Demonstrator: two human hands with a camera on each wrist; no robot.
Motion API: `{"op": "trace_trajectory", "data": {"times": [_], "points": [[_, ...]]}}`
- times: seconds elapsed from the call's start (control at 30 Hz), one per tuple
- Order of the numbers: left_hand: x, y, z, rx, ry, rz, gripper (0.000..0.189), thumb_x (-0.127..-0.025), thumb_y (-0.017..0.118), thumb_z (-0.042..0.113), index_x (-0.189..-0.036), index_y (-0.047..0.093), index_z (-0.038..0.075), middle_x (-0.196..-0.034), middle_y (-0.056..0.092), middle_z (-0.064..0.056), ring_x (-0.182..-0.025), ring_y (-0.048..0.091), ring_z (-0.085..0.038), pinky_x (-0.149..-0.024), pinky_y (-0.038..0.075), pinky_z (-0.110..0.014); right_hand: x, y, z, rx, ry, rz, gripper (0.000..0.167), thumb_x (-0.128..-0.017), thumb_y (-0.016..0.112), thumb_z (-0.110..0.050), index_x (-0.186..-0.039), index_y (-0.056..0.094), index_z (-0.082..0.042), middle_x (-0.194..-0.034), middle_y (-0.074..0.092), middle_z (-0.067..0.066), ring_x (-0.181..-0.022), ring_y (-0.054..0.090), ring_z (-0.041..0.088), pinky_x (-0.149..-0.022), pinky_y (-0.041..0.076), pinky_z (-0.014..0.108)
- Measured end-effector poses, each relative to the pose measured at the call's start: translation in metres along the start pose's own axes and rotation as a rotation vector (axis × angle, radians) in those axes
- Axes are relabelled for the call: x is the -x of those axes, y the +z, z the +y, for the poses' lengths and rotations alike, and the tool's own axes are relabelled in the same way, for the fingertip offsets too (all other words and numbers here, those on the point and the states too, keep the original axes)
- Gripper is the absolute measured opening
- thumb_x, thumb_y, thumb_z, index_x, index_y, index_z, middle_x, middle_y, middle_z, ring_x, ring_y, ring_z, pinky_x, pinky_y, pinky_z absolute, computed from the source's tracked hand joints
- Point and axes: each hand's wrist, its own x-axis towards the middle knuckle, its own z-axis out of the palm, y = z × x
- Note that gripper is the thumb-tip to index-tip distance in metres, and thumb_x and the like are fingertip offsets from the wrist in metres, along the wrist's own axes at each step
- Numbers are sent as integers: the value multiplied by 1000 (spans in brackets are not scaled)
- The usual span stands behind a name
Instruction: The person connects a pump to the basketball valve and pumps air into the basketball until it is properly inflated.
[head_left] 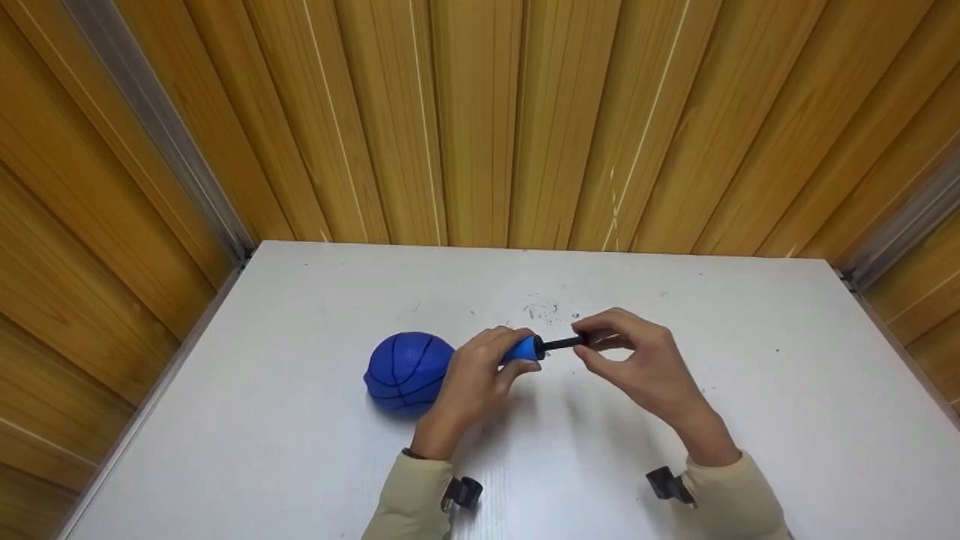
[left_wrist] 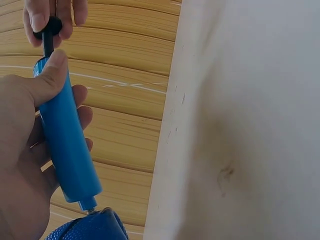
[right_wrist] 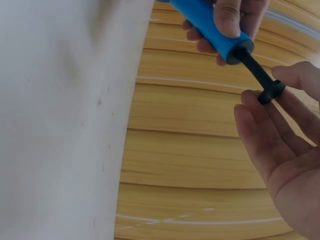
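Observation:
A blue hand pump (left_wrist: 70, 145) is held across the front of me, its barrel gripped by my left hand (head_left: 477, 366). The nozzle end meets a blue ball with black lines (head_left: 409, 371), which looks partly caved in and sits left of that hand. In the left wrist view a metal needle tip (left_wrist: 91, 211) joins pump and ball. A black plunger rod (head_left: 561, 343) sticks partway out of the barrel's other end. My right hand (head_left: 649, 364) pinches the black plunger handle (right_wrist: 271, 92) between thumb and fingers, the other fingers loosely bent.
Beneath the hands is a white table (head_left: 300, 465) with small dark scuffs near its middle. Wood-patterned panels (head_left: 480, 120) rise behind its far edge and on both sides. Black wrist mounts (head_left: 463, 493) are worn on both sleeves.

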Motion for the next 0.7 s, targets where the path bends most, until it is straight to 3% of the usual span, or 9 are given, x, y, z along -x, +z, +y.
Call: {"op": "trace_trajectory", "data": {"times": [0.2, 0.33, 0.5, 0.7], "points": [[0, -2, 0, 9, -12, 3, 33, -94, 82, 20, -124, 74, 7, -110, 75, -3, -103, 69, -21, -92, 58, -38, 3, -40, -15, 82, 37, 29, 36, -84, 83, 13, -114, 78, -7, -106, 76, 1, -91, 75, 19, -85, 59, 24], [0, -1, 0, 11, -14, -4, 33, -95, 82, 19, -124, 74, 7, -110, 75, -3, -103, 68, -21, -92, 58, -38, 5, -52, -20, 80, 92, 32, 37, -85, 84, 11, -115, 79, -9, -106, 78, 1, -91, 76, 15, -85, 58, 21], [1, 3, 2, -1, -14, -13, 34, -95, 81, 21, -125, 74, 5, -110, 75, -4, -102, 69, -22, -92, 58, -38, 5, -44, -15, 53, 166, 32, 31, -86, 84, 7, -113, 79, -7, -105, 79, 3, -89, 76, 14, -82, 58, 20], [2, 7, 2, -24, 7, 0, 33, -95, 82, 18, -122, 75, 3, -107, 75, -5, -99, 69, -22, -89, 58, -37, 2, -13, -2, 15, 190, 33, 22, -87, 85, 2, -107, 80, -6, -103, 79, 2, -85, 76, 15, -79, 59, 21]]}}
